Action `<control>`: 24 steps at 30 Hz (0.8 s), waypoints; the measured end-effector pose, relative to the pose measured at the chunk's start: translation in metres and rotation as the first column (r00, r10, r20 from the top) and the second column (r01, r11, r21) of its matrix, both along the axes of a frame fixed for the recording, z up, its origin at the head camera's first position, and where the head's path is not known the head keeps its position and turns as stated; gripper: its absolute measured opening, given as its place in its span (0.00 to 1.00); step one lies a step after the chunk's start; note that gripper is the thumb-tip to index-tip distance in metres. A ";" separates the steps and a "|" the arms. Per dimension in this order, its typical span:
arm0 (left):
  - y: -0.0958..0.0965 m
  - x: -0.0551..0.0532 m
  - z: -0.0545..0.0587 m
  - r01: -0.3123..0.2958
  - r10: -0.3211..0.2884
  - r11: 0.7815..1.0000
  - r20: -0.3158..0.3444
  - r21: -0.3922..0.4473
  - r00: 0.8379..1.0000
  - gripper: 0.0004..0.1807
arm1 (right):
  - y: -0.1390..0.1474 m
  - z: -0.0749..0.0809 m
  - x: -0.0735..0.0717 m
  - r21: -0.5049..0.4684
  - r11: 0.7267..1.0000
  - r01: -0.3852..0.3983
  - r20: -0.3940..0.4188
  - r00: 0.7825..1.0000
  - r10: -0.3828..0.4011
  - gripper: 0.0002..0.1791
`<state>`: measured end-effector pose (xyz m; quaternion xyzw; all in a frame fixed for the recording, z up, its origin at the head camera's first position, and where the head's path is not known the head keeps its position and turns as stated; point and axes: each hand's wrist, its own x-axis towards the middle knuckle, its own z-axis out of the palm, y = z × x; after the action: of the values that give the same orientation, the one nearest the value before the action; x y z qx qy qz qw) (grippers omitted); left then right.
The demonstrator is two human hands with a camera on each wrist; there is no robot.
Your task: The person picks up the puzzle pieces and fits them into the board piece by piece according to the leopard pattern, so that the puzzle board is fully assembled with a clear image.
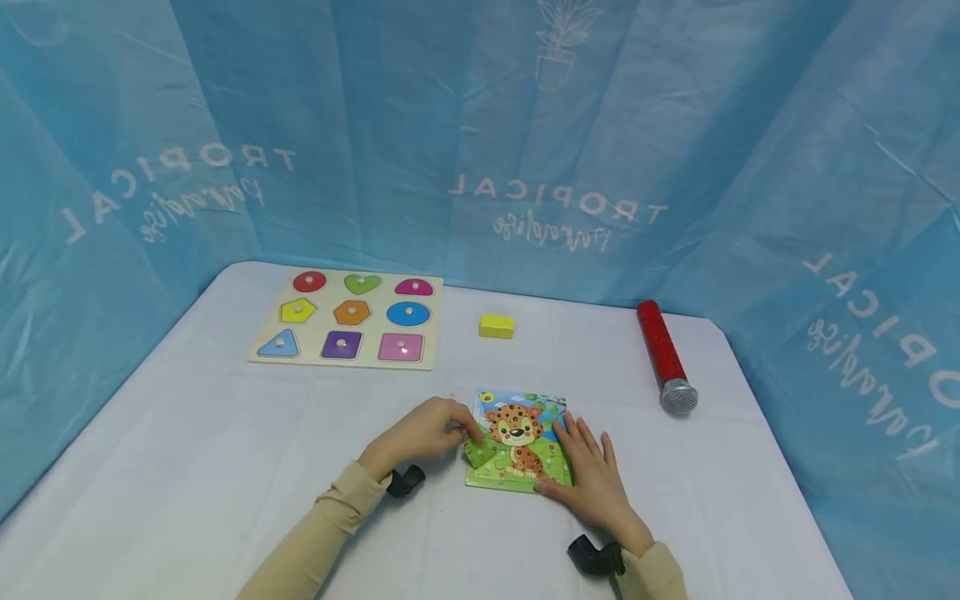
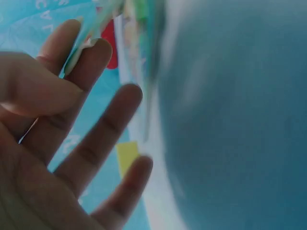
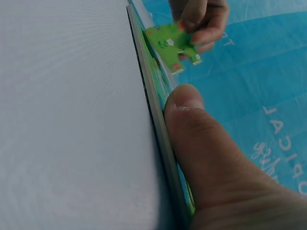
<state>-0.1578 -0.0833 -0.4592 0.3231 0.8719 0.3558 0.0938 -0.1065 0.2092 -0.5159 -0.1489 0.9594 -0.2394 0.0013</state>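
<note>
A jigsaw puzzle (image 1: 517,429) with a spotted leopard cub on green grass lies flat near the table's front. Between thumb and fingertips, my left hand (image 1: 429,431) pinches a green puzzle piece (image 3: 165,45), held over the puzzle's left side. In the left wrist view, the other fingers of that hand are spread, and the piece appears edge-on. My right hand (image 1: 596,483) rests at the puzzle's right edge, fingers extended and thumb (image 3: 192,129) on its lower right part. The piece hides some of the puzzle beneath it.
A wooden shape board (image 1: 345,342) with knobbed coloured shapes sits at the back left. Behind the puzzle stands a yellow block (image 1: 497,327). A red microphone (image 1: 663,354) lies at the right. Blue curtains (image 1: 480,125) surround the white-covered table (image 1: 172,467).
</note>
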 end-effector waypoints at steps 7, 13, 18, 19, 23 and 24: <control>0.018 -0.004 -0.007 0.049 -0.047 0.998 0.085 -0.026 0.995 0.08 | -0.001 0.002 0.001 -0.005 1.000 0.008 0.011 1.000 -0.008 0.53; 0.027 -0.009 -0.007 0.043 -0.039 0.998 0.086 -0.041 0.995 0.12 | -0.001 0.001 0.002 -0.006 1.000 -0.003 -0.033 0.999 0.003 0.53; 0.028 -0.012 -0.007 0.021 -0.016 0.999 0.116 -0.046 0.993 0.06 | -0.002 0.001 0.002 -0.005 1.000 0.000 -0.036 0.999 -0.001 0.53; 0.029 -0.012 -0.007 0.030 -0.024 0.998 0.114 -0.051 0.993 0.05 | -0.002 0.001 0.002 -0.004 1.000 0.003 -0.033 0.999 -0.003 0.53; 0.030 -0.012 -0.008 0.083 -0.077 0.995 0.091 -0.059 0.993 0.06 | 0.000 0.001 0.002 0.003 1.000 0.002 -0.043 0.999 -0.001 0.53; 0.030 -0.012 -0.009 0.095 -0.090 0.993 0.077 -0.062 0.993 0.06 | 0.000 0.001 0.001 0.005 1.000 0.001 -0.041 0.999 0.000 0.53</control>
<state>-0.1703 -0.0528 -0.4683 0.3466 0.8630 0.3340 0.1533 -0.1055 0.2092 -0.5146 -0.1536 0.9599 -0.2340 -0.0181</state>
